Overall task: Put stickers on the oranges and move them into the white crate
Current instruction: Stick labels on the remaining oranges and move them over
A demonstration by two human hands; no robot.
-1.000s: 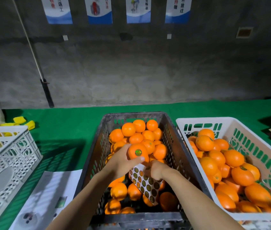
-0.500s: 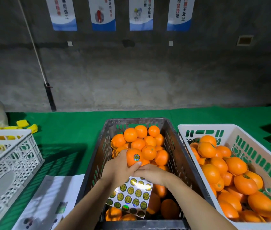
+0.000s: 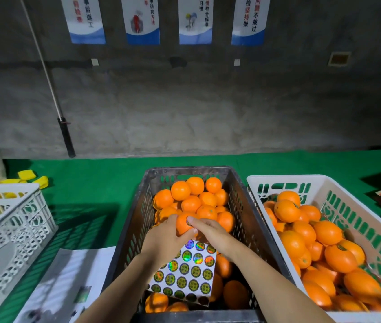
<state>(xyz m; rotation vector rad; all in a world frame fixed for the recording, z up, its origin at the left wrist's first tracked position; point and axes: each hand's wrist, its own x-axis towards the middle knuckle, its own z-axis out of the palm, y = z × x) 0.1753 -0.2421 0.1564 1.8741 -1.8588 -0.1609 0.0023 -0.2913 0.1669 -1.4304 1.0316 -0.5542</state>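
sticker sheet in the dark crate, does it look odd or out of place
Slightly. The sticker sheet hangs tilted over the oranges in the dark crate, tucked under the left hand that grips an orange. Nothing looks spilled or damaged.

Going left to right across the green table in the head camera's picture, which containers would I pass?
White lattice crate → dark grey crate of oranges, where both hands work → white crate of oranges.
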